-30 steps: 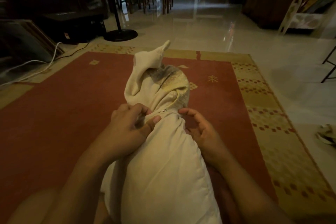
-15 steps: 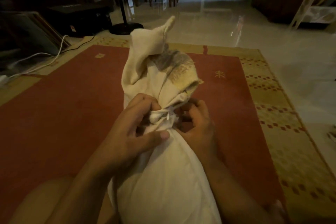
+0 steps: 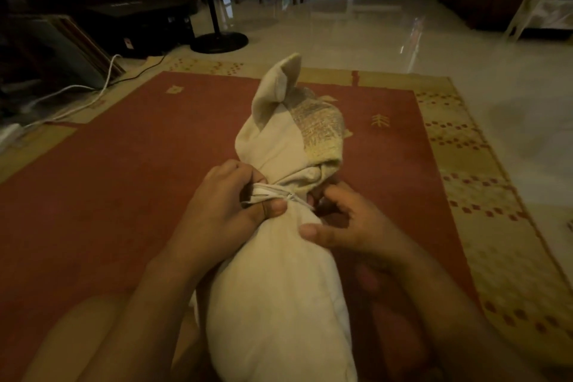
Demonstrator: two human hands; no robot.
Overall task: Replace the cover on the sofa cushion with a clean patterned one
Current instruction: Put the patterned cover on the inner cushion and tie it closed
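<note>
Well, got the cushion (image 3: 279,288) lying between both hands on the rug (image 3: 124,164). Got the left hand (image 3: 223,211) pinching the cover's (image 3: 294,139) bunched edge, and the right hand (image 3: 347,226) looks hooked on that edge just across, thumb on the cushion. Rest of the cover wadded up beyond the fingertips. Could easily rip a seam if yanked unevenly, or jam tighter where the stuffing bulges at that neck.

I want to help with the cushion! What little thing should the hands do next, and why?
Probably tug the rim of the cover a bit toward the body. The left hand and right hand both grip that rim, the cover is bunched over the far end only, and most of the cushion is bare.
</note>
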